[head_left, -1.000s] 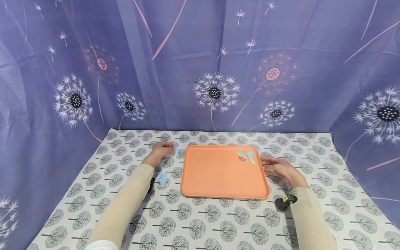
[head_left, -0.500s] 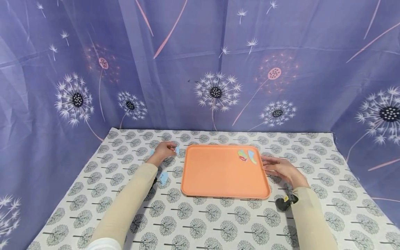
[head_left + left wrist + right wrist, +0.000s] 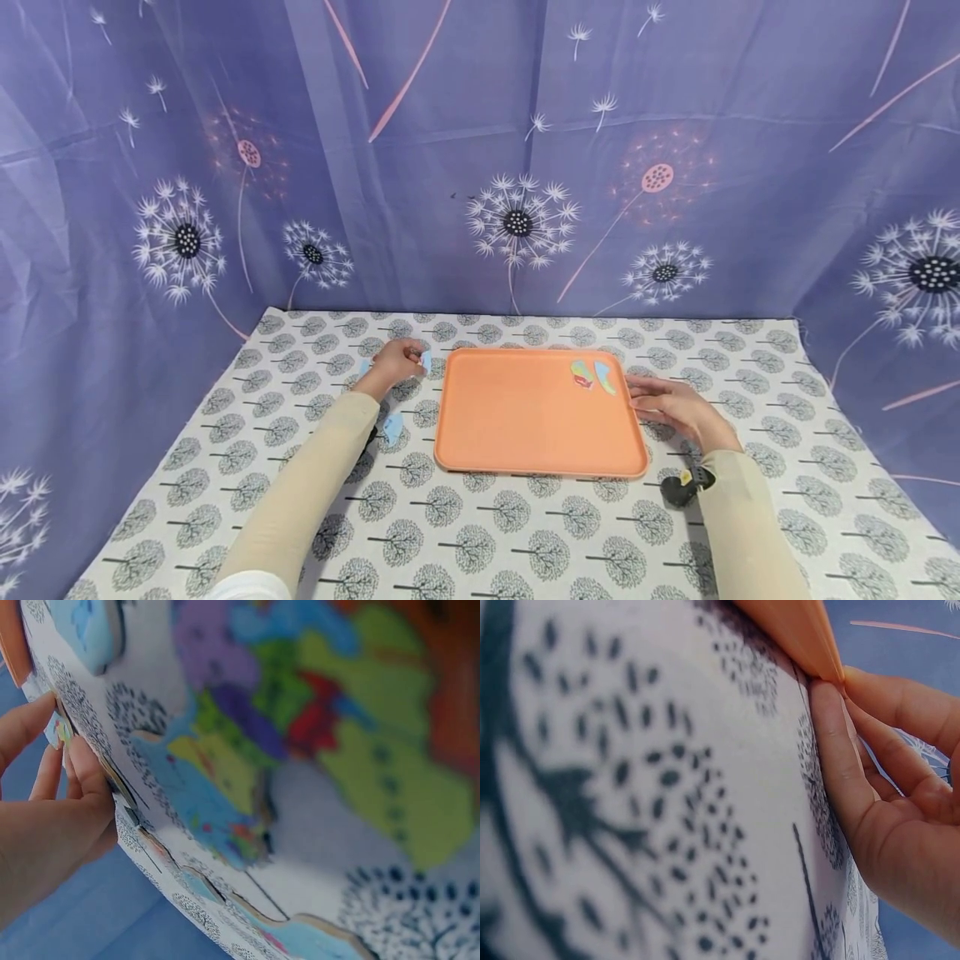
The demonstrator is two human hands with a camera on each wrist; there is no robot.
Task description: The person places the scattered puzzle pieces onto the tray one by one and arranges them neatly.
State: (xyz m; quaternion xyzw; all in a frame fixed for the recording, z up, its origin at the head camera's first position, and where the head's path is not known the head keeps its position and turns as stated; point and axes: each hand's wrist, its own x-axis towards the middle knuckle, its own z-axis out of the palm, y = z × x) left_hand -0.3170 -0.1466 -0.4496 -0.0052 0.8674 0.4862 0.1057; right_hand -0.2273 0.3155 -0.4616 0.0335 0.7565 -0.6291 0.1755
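My left hand (image 3: 393, 364) is left of the orange tray (image 3: 525, 425), pinching a light-blue puzzle piece (image 3: 426, 362) between thumb and fingers. In the left wrist view that puzzle piece (image 3: 57, 729) shows a patch of colour and is partly hidden by the fingertips. My right hand (image 3: 675, 407) holds the tray's right edge; in the right wrist view, thumb and index finger meet at the orange rim (image 3: 810, 645). Two colourful puzzle pieces lie in the tray's far right corner, a green and red one (image 3: 581, 374) and a blue and green one (image 3: 603, 377).
Another blue puzzle piece (image 3: 392, 428) lies on the tree-print cloth (image 3: 480, 533) near the left wrist. Several map-like pieces (image 3: 225, 765) lie close to the left wrist camera, blurred. A purple dandelion curtain (image 3: 420, 208) stands behind and at both sides.
My left hand has shifted slightly right and its fingers have drawn in on the blue puzzle piece. A bit of blue now shows behind that hand. My right hand stays at the tray.
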